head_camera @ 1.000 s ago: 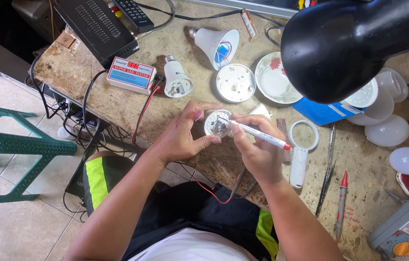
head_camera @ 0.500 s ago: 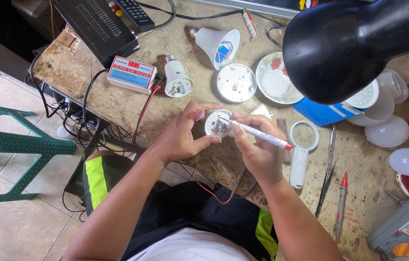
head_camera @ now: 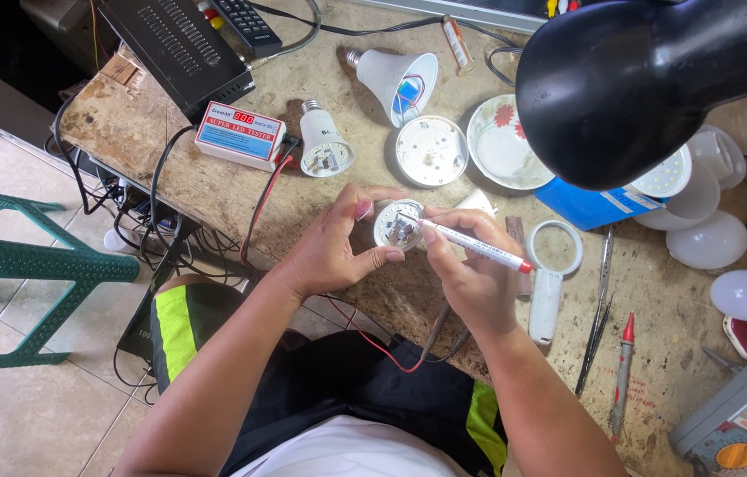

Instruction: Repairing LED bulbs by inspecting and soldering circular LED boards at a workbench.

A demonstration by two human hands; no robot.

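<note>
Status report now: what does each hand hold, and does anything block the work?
Left hand grips small round bulb board. Right hand holds white pen-like probe, tip on the board. Black lamp shade hides upper right bench; hands unobstructed.

One head-worn camera looks steeply down from above the bench point(head_camera: 214, 190). It sits close over both hands. A black lamp point(head_camera: 656, 79) blocks the upper right.
</note>
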